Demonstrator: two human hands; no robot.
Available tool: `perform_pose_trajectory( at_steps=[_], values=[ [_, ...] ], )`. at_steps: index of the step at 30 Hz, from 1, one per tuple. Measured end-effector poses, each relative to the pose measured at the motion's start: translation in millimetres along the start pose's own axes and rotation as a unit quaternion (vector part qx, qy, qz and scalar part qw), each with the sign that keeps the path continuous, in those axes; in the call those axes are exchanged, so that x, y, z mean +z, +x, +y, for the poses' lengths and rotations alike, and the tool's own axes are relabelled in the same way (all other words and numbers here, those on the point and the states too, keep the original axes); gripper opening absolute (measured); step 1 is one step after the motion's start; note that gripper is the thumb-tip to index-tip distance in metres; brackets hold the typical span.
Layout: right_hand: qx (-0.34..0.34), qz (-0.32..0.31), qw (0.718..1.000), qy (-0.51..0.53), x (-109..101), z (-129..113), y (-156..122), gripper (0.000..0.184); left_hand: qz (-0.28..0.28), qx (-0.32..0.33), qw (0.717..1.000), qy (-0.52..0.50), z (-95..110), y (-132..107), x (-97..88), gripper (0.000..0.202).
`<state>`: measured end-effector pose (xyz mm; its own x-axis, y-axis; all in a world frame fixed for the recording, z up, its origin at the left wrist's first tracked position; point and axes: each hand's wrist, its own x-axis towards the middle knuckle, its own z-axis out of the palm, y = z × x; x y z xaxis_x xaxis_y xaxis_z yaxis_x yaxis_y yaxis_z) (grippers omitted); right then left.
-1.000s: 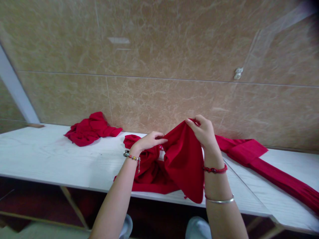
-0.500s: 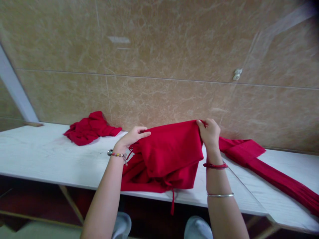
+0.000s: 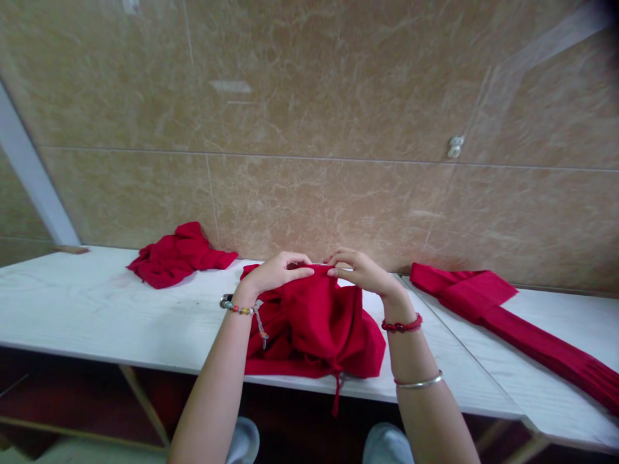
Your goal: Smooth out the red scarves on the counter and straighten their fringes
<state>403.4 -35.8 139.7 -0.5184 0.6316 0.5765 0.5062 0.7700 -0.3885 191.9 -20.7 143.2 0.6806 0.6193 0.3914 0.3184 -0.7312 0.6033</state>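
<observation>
A red scarf (image 3: 309, 322) lies bunched on the white bench top in front of me, one twisted tassel hanging over the front edge. My left hand (image 3: 278, 274) pinches its upper edge between thumb and fingers. A short way to the right, my right hand (image 3: 360, 270) pinches the same edge, the fingertips of both hands close together. Between and below the hands the cloth droops in loose folds.
To the left lies a crumpled red cloth (image 3: 181, 254). At right a long folded red scarf (image 3: 483, 299) runs toward the front corner. Behind the white bench top (image 3: 97, 309) rises a tan marbled wall (image 3: 314, 116). Open shelving (image 3: 87, 393) is underneath.
My right hand has moved left along the scarf's upper edge, close to my left hand. The stretched edge between them has shortened and sunk, and the cloth has slumped into folds.
</observation>
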Motion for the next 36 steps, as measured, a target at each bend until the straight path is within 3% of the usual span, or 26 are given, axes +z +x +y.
perform_pose_trajectory(
  at_steps=[3, 5, 8, 10, 12, 14, 17, 19, 21, 23, 27, 31, 36],
  values=[
    [0.052, 0.193, 0.978, -0.063, -10, 7, -3, 0.018, -0.045, -0.023, 0.998, -0.041, -9, 1, 5.5, 0.029],
    [0.102, 0.337, 0.929, -0.114, -18, 15, -8, 0.019, -0.062, -0.024, 0.995, -0.075, -14, 4, 10.1, 0.030],
    [0.171, 0.508, 0.829, -0.159, -34, 34, -21, 0.022, -0.001, -0.025, 0.995, -0.099, -17, 4, 8.4, 0.031],
    [0.205, 0.542, 0.796, -0.177, -43, 49, -32, 0.024, 0.065, -0.033, 0.991, -0.115, -18, 1, 0.7, 0.033],
    [0.232, 0.484, 0.822, -0.194, -45, 59, -38, 0.024, 0.119, -0.045, 0.984, -0.123, -19, -2, -7.7, 0.033],
    [0.221, 0.367, 0.883, -0.192, -38, 59, -36, 0.022, 0.145, -0.054, 0.983, -0.101, -19, -3, -11.8, 0.033],
    [0.115, 0.193, 0.965, -0.136, -14, 39, -20, 0.028, 0.123, -0.033, 0.991, -0.045, -17, 2, -6.7, 0.031],
    [0.045, 0.092, 0.991, -0.084, 3, 21, -7, 0.035, 0.094, -0.009, 0.995, -0.020, -14, 7, 0.0, 0.029],
    [0.011, 0.017, 0.999, -0.043, 13, 8, 3, 0.026, 0.070, 0.007, 0.998, -0.005, -11, 10, 4.3, 0.027],
    [0.011, -0.007, 1.000, -0.026, 15, 3, 7, 0.013, 0.049, 0.013, 0.999, 0.003, -9, 9, 3.7, 0.026],
    [0.036, 0.047, 0.997, -0.040, 11, 7, 6, 0.012, 0.035, 0.013, 0.999, 0.018, -10, 2, -4.0, 0.024],
    [0.022, 0.073, 0.995, -0.060, 17, 9, 7, 0.010, 0.104, 0.020, 0.990, 0.099, -3, 2, -3.2, 0.018],
    [0.005, 0.034, 0.998, -0.051, 23, 11, 10, 0.011, 0.137, 0.031, 0.979, 0.150, 10, 2, 0.4, 0.016]
  ],
)
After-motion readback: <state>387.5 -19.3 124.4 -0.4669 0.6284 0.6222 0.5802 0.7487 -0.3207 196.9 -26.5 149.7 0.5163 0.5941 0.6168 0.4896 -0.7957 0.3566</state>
